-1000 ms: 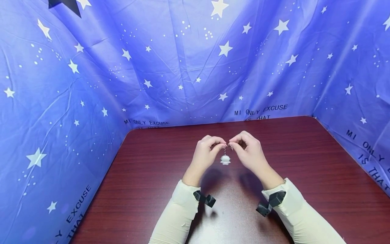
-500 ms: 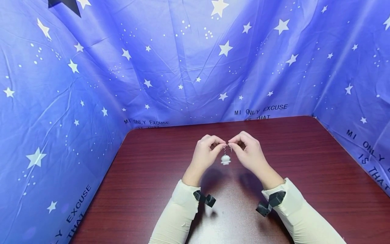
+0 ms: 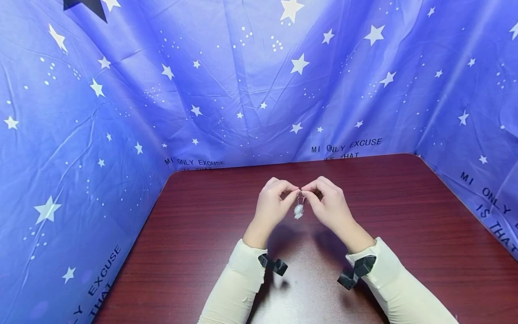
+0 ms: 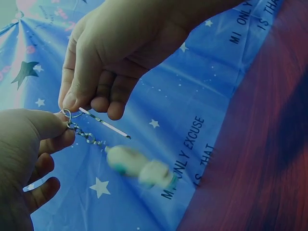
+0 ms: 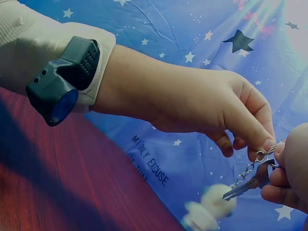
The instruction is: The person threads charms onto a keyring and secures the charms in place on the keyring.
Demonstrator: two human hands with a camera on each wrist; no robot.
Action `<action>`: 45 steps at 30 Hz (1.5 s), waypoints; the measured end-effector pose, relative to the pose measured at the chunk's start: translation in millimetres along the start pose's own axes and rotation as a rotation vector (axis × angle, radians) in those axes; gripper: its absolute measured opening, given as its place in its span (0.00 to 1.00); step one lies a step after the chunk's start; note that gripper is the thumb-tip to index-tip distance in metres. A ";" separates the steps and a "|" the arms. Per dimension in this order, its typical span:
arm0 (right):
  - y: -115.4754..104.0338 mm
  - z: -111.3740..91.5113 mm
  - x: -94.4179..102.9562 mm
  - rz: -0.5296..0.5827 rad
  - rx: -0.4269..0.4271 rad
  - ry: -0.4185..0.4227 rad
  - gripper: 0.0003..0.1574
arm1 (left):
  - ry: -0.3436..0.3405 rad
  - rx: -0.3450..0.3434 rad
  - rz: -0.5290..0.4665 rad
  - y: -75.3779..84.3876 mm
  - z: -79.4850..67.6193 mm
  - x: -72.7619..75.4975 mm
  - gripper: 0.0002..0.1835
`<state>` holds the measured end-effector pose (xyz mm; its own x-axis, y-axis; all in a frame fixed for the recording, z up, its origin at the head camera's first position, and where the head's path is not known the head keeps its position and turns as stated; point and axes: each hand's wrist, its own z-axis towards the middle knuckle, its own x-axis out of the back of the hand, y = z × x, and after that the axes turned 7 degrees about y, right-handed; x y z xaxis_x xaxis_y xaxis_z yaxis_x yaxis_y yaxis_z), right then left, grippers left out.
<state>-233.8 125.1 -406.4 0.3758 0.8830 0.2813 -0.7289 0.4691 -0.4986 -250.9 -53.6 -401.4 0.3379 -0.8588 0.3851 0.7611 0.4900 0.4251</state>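
In the head view my left hand [image 3: 273, 201] and right hand [image 3: 328, 200] meet fingertip to fingertip above the table. Both pinch a thin metal key ring [image 4: 67, 113] between thumb and forefinger, and the fingertips hide part of it. A short metal chain [image 4: 86, 135] runs down from the ring to a small white figurine [image 3: 298, 211] with turquoise patches, blurred in both wrist views. Close to the right fingertips hangs a metal key [image 5: 246, 186], seen edge-on in the left wrist view. Whether the key is fully threaded on the ring I cannot tell.
The dark red wooden table [image 3: 194, 252] lies beneath both hands. Blue star-printed cloth [image 3: 243, 81] hangs along its back and both sides. A black camera [image 3: 273, 264] is strapped to the left wrist, another black camera [image 3: 357, 272] to the right.
My right fingertips have moved slightly left, closer to the left ones. The figurine has turned from facing the head camera to a tilted, sideways hang. The left hand has barely moved.
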 end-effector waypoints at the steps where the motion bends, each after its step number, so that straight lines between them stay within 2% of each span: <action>1: -0.2 0.3 -0.5 -0.001 0.008 0.008 0.05 | 0.000 0.008 -0.004 -0.1 -0.2 -0.4 0.02; 5: -0.6 1.5 -1.5 -0.016 0.058 0.027 0.12 | -0.020 0.079 -0.034 0.0 -0.1 -0.9 0.02; 14: 0.7 3.1 1.9 -0.170 0.261 -0.002 0.13 | -0.098 0.303 -0.136 3.5 2.0 0.9 0.02; 19: 3.2 3.8 2.7 -0.161 0.301 -0.031 0.11 | -0.100 0.361 -0.190 5.6 2.9 1.9 0.02; 22: 3.7 4.5 3.4 -0.086 0.244 -0.063 0.11 | -0.095 0.360 -0.180 5.0 3.3 2.3 0.02; 29: 7.2 5.9 4.4 0.173 -0.009 -0.118 0.16 | -0.087 0.336 -0.172 5.9 6.3 5.5 0.02; 37: 11.6 6.7 4.9 0.296 -0.045 -0.143 0.19 | -0.086 0.269 -0.221 4.1 5.7 6.2 0.03; 45: 12.2 4.4 7.1 0.363 -0.157 -0.186 0.15 | -0.077 0.272 -0.284 4.2 4.4 5.9 0.03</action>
<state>-242.5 137.0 -406.8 -0.0085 0.9797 0.2004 -0.6932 0.1386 -0.7073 -248.1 -56.0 -393.7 0.0849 -0.9572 0.2768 0.6400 0.2653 0.7211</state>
